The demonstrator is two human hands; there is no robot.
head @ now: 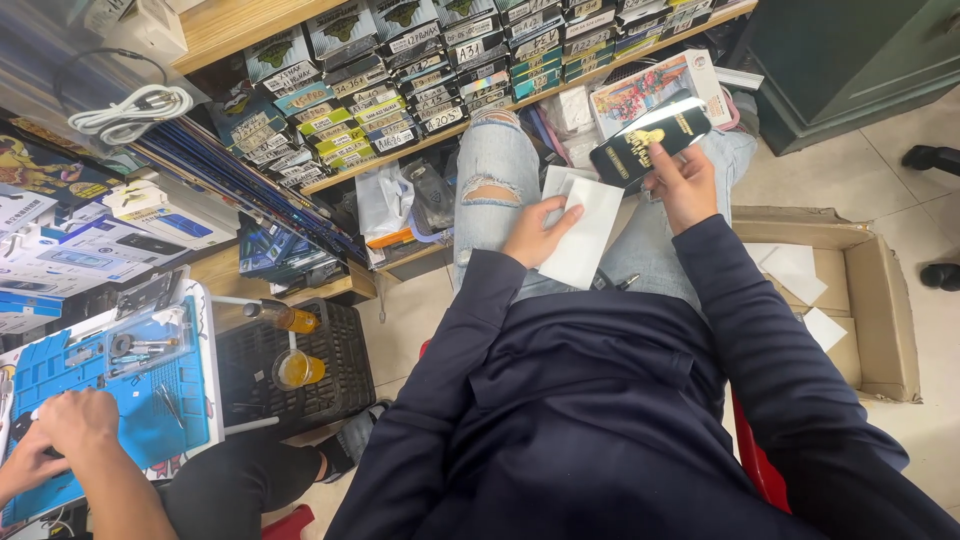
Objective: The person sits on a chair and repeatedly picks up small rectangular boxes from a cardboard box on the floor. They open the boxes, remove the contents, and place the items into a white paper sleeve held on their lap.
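Cramped shop corner, pale tiled floor [930,215], seen from above a seated person's lap.

Wooden shelf [520,100], slanting across the top: tight rows of small flat boxes [400,100], spines outward, in green, yellow, teal and black, each with a white hand-lettered label.
Below the shelf: clear plastic bags [385,200] and further packs stuffed in a lower compartment.
Far left: stack of white and blue printed cartons [70,250]; coiled white cable [130,112] lying above them.
Colourful printed flat box [650,90], leaning by the right knee.
Open cardboard box [880,300] on the floor at right, white paper slips inside.
Black plastic crate [330,370] at lower left, bearing an orange bottle [285,318] and a cup of amber drink [297,369].
Blue work mat [120,400] at far left, small tools on it, a co-worker's hands [60,430] resting there.

Black glossy packet [650,140] with yellow print: above the right knee, raised clear of the lap, beyond and to the right of the white sheet.
White rectangular sheet [582,232]: on the lap, over ripped light jeans.

Right hand [683,185]: fingers closed round the lower edge of the black glossy packet, thumb on top.
Left hand [537,232]: loosely curled, fingertips pressing the left edge of the white rectangular sheet.
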